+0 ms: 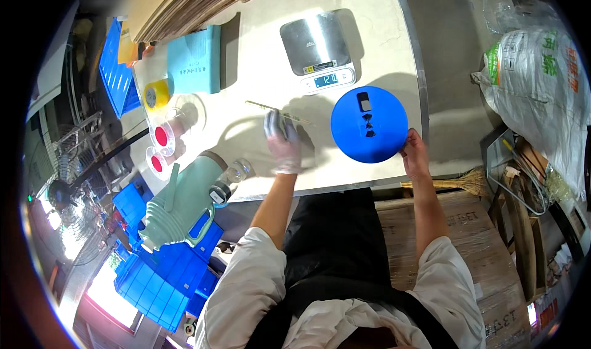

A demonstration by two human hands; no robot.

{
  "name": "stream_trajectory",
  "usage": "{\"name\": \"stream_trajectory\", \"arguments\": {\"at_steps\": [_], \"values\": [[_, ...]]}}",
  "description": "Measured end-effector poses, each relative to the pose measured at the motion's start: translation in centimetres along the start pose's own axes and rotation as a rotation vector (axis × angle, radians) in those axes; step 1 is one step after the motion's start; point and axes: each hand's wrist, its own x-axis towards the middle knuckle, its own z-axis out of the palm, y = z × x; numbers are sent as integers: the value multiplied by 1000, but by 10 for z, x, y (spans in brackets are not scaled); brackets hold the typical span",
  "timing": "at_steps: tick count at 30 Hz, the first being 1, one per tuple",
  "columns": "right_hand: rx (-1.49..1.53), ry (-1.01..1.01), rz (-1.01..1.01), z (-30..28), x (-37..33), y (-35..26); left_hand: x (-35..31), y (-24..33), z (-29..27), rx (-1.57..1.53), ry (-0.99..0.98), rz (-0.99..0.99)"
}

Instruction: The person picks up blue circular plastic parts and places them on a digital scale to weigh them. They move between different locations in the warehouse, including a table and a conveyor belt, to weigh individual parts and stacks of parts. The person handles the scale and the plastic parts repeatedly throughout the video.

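Observation:
My right hand (416,156) grips the right rim of a round blue plate (345,130) between thumb and fingers. On the plate lie a small dark rectangular piece with a pale face (364,101) and several small black bits (369,126) in a row below it. In a whitish glove, my left hand (283,147) is over the table, fingers stretched out and slightly blurred. Just beyond its fingertips lies a thin yellowish stick (261,106), perhaps a pencil; whether they touch is unclear. Behind the plate stands a kitchen scale (315,44) with a lit display and a bare steel top.
At left on the table (246,47) are a light-blue binder (191,63), yellow tape roll (156,95), two clear cups with red (161,136), a pale-green thermos (184,195) and a glass jar (237,170). Stacked cardboard (184,7) lies behind. A white sack (542,90) stands right; blue crates (154,287) lower left.

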Motion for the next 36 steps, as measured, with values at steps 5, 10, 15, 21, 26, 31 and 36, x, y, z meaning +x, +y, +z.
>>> {"name": "stream_trajectory", "arguments": {"at_steps": [5,10,15,21,26,31,36], "values": [[-71,22,70,11,-2,25,-33,-20,21,295,-102,78],[-178,25,95,12,-10,37,-32,-29,30,462,-198,40],[-416,89,192,19,-15,25,-30,-28,29,469,-242,-2],[-666,195,103,14,-18,12,-29,-30,30,473,-253,-12],[-576,286,-107,33,-18,13,-29,-32,30,478,-258,-9],[-630,344,-97,40,-19,25,-28,-32,30,517,-250,-7],[-443,190,-33,34,-23,14,-28,-32,30,500,-252,-16]]}}
